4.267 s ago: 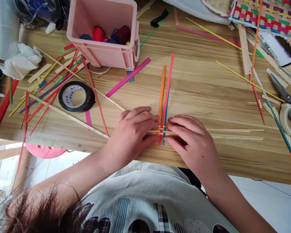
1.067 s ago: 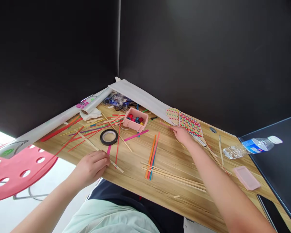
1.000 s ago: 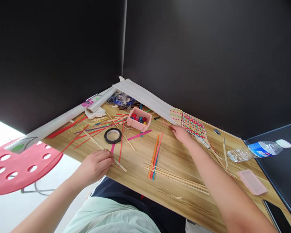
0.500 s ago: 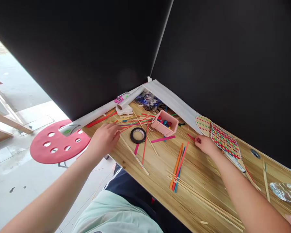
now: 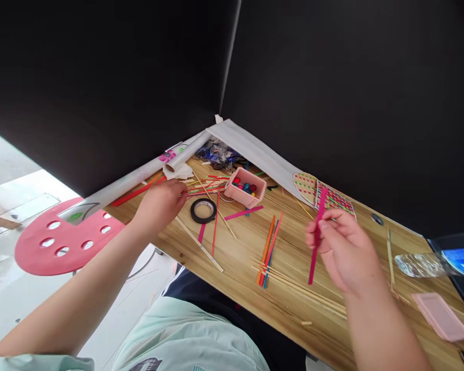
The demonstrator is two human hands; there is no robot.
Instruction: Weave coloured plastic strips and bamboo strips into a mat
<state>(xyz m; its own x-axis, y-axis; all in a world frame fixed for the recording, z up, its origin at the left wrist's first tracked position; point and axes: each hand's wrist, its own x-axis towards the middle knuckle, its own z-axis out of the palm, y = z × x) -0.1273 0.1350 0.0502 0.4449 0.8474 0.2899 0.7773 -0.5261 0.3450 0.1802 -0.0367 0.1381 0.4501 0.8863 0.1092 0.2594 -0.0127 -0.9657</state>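
Above the wooden table, my right hand [image 5: 342, 242] is closed on a magenta strip [image 5: 314, 263], pinched near its middle. My left hand [image 5: 164, 202] rests over the table's left part, fingers curled beside a pile of thin coloured strips [image 5: 206, 191]; whether it grips one is hidden. A roll of black tape [image 5: 194, 218] lies to its right. Another magenta strip [image 5: 244, 213] lies below a pink box [image 5: 242, 196] of small coloured items. Orange, red and blue strips [image 5: 268, 252] cross several plain strips [image 5: 305, 291] at the table's middle.
Woven colourful pieces [image 5: 305, 188] lie by the dark wall at the right. A plastic bottle [image 5: 421, 265] and a pink lid [image 5: 441, 315] are at the far right. White paper rolls [image 5: 119, 188] line the back left edge, above a pink stool [image 5: 34, 252].
My right hand has lifted the magenta strip off the table and turned it upright. The view has shifted to the right, showing the bottle and pink lid more fully.
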